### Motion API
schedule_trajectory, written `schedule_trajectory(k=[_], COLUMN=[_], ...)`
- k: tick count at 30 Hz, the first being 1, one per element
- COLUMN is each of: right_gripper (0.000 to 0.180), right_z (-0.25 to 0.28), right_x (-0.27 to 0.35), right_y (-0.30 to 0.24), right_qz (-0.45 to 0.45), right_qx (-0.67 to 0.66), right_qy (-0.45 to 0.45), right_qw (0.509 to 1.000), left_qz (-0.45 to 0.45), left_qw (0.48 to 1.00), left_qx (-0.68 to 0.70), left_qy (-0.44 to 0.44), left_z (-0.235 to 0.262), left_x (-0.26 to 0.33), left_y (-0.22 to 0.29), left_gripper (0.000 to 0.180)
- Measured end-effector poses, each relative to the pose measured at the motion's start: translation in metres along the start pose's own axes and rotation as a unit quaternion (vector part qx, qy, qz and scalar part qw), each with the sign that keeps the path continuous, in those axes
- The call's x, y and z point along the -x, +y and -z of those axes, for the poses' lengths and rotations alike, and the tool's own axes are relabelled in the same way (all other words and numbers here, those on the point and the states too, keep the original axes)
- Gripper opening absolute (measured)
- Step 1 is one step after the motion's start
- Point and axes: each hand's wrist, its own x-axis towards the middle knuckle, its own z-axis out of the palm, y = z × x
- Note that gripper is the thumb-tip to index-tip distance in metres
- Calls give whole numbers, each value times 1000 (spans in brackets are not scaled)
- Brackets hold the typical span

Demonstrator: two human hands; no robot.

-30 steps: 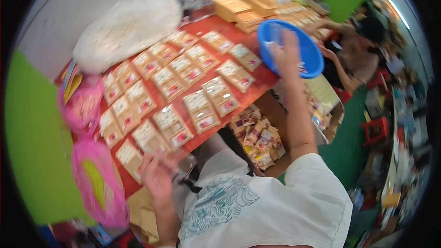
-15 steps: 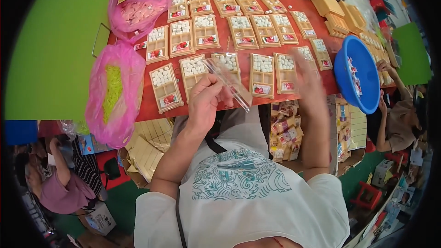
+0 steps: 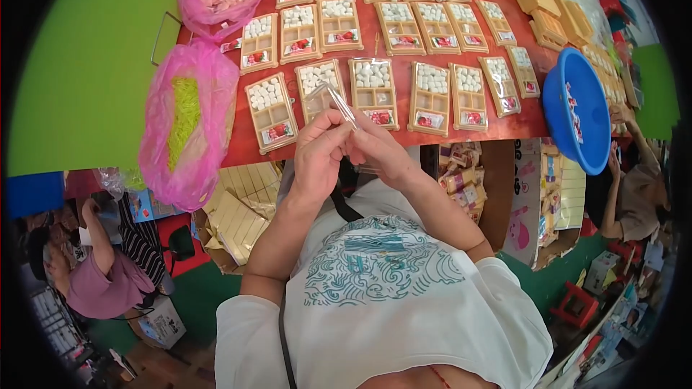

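Here, two-handed grip (image 3: 317, 158) (image 3: 383, 151), pinched closed, on clear plastic (image 3: 342, 105)

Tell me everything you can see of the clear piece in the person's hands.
The clear piece looks like thin, glossy plastic, colourless and see-through, with bright glints along its edges. The left hand and right hand grip it. It tilts, its upper end pointing up and left, overlapping a tray in this view. The hands hide part, so its full shape is unclear.
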Motion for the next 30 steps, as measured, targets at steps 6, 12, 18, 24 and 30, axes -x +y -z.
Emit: schedule_trajectory(k=[6, 12, 18, 24, 30], right_gripper=[68, 58, 49, 48, 42], right_z=[-3, 0, -6, -6, -5], right_x=[2, 0, 1, -1, -3], right_y=[6, 19, 14, 12, 13], right_qz=[-29, -45, -40, -48, -35], right_qx=[-115, -119, -114, -100, -92], right_qy=[12, 31, 41, 29, 8], right_qw=[993, 991, 992, 993, 995], left_qz=[30, 38, 38, 35, 28], left_qw=[999, 999, 999, 999, 999], left_qx=[20, -10, -29, -17, -38], left_qy=[-33, -30, -13, 6, 6], left_z=[9, 12, 8, 6, 10], left_x=[-1, 0, 1, 0, 0], left_y=[-6, -5, -4, -2, -2], left_gripper=[13, 16, 18, 19, 18])
